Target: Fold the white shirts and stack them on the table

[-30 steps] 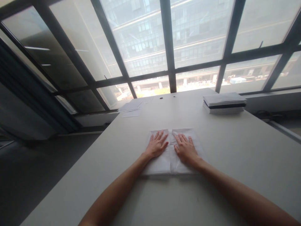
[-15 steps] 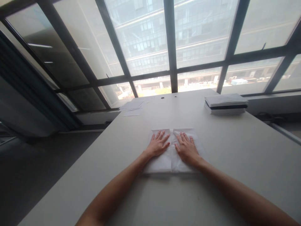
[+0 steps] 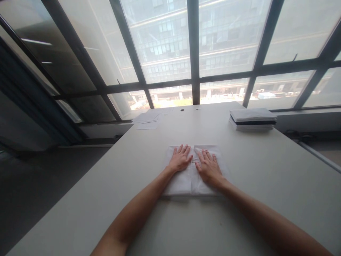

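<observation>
Forearms angle in from the near edge, both hands palm-down on a folded white cloth (image 3: 179, 185) lying flat mid-counter (image 3: 101, 185): left hand (image 3: 181, 162) on its left half, right hand (image 3: 209, 168) on its right, each grip spread, fingers pointing away, thumbs inward by the center seam. Farther back, loose papers (image 3: 147, 121) left, white-and-black stack (image 3: 252, 119) right, windows (image 3: 223, 39) behind.

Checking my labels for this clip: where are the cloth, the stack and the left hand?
Cloth (image 3: 188, 180): head view, beside its middle crease.
Stack (image 3: 252, 122): head view, on its dark layer.
Left hand (image 3: 180, 161): head view, on its back.
</observation>
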Demonstrator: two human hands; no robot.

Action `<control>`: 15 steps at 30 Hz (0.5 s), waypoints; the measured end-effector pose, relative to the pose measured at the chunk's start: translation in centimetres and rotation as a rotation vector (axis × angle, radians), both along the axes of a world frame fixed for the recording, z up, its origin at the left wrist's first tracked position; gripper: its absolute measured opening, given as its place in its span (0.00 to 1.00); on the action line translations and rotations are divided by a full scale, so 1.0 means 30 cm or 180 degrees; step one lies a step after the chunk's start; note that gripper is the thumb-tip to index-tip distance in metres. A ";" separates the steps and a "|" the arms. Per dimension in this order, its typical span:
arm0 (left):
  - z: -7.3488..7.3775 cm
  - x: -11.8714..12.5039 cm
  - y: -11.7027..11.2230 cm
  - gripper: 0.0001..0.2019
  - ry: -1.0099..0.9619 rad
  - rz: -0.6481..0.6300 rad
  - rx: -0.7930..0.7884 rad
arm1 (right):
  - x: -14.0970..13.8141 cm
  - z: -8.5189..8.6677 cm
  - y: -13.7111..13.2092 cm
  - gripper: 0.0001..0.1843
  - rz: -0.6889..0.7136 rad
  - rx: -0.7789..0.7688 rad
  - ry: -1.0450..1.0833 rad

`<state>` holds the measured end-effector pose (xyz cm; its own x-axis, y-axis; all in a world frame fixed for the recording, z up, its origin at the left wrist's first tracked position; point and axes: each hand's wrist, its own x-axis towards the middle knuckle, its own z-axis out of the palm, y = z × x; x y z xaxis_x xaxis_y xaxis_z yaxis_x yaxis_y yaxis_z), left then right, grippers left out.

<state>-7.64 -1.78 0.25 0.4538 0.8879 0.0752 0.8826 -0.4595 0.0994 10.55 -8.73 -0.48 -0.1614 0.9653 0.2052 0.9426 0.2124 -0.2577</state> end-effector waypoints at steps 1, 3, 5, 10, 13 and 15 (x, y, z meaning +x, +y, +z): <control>-0.001 -0.001 0.000 0.32 0.0007 -0.0007 0.0000 | -0.001 0.000 0.000 0.34 -0.0003 0.0010 -0.0005; 0.003 -0.001 0.004 0.31 0.0009 -0.0013 -0.0030 | -0.001 0.001 -0.001 0.34 -0.0013 -0.0006 -0.0017; 0.011 0.002 0.008 0.31 -0.0016 0.0008 -0.0045 | -0.001 0.005 -0.002 0.34 -0.0013 -0.0048 -0.0028; 0.052 -0.010 -0.038 0.32 -0.0124 -0.0203 -0.0223 | 0.000 0.015 -0.005 0.34 -0.0006 -0.0079 -0.0004; 0.071 -0.043 -0.133 0.32 -0.0127 -0.0603 -0.0412 | -0.001 0.012 -0.004 0.34 -0.0008 -0.0072 0.0019; 0.071 -0.063 -0.206 0.33 -0.0089 -0.0824 -0.0383 | -0.001 0.005 -0.001 0.34 -0.0009 -0.0050 0.0032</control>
<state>-9.52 -7.96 2.40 0.6659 0.7460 -0.0081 0.7335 -0.6527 0.1896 10.52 -8.76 -0.33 -0.1567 0.9689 0.1916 0.9405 0.2056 -0.2706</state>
